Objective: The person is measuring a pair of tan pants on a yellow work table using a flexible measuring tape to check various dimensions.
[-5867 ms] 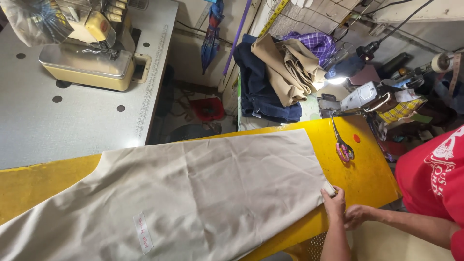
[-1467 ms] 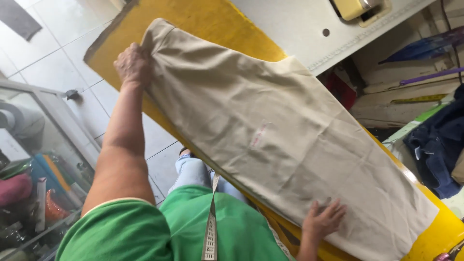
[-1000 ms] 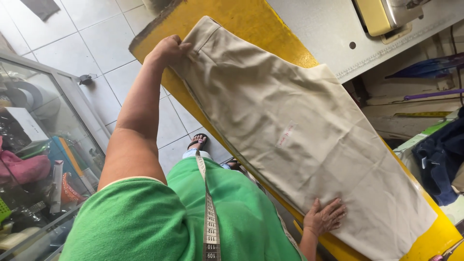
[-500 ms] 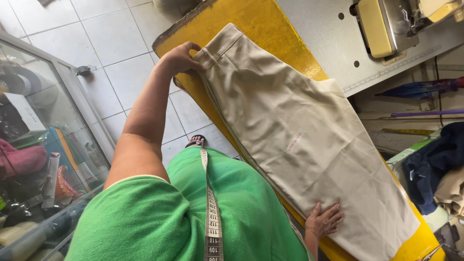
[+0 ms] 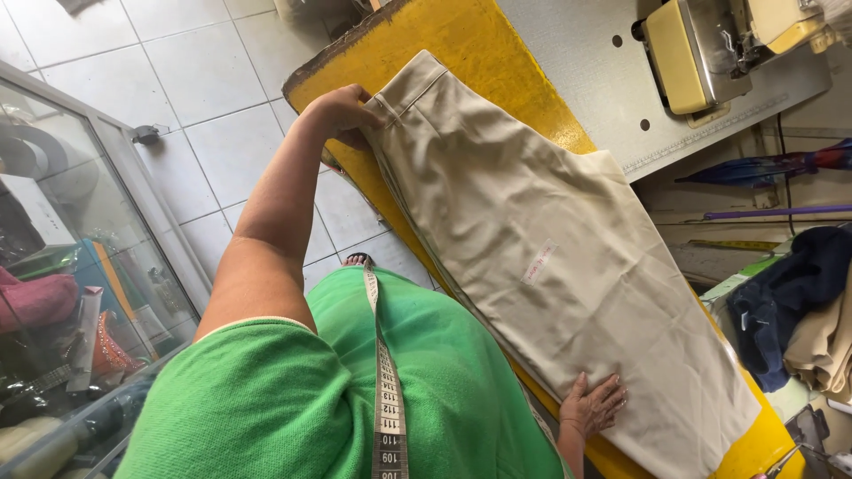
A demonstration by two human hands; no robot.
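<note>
The folded beige cotton trousers [image 5: 541, 257] lie flat along a long yellow wooden board [image 5: 497, 53], running from the near right edge of the view up to the far middle, waistband end farthest away. Nearest the camera, a white measuring tape with black marks [image 5: 383, 390] hangs down the front of the person's green knitted top [image 5: 293, 399]. Just past it, at the lower right, the right hand [image 5: 593, 406] rests palm down with fingers spread on the near leg end of the trousers, pressing the cloth against the board; it grips nothing. A small pale label with pink print [image 5: 537, 262] sits on the cloth about midway along. Farther up, the left arm stretches out to the waistband end, where the left hand [image 5: 342, 111] is closed on the near corner of the waistband, fingers curled over the edge of the cloth. Beyond the board stands a grey sewing table [image 5: 612, 98] with a cream-coloured sewing machine [image 5: 701, 49] at the far right. To the right, below the table, lie a dark navy garment [image 5: 790, 293] and a tan one [image 5: 821, 341]. On the left, a glass display case [image 5: 80, 293] stands on a white tiled floor [image 5: 177, 80].
</note>
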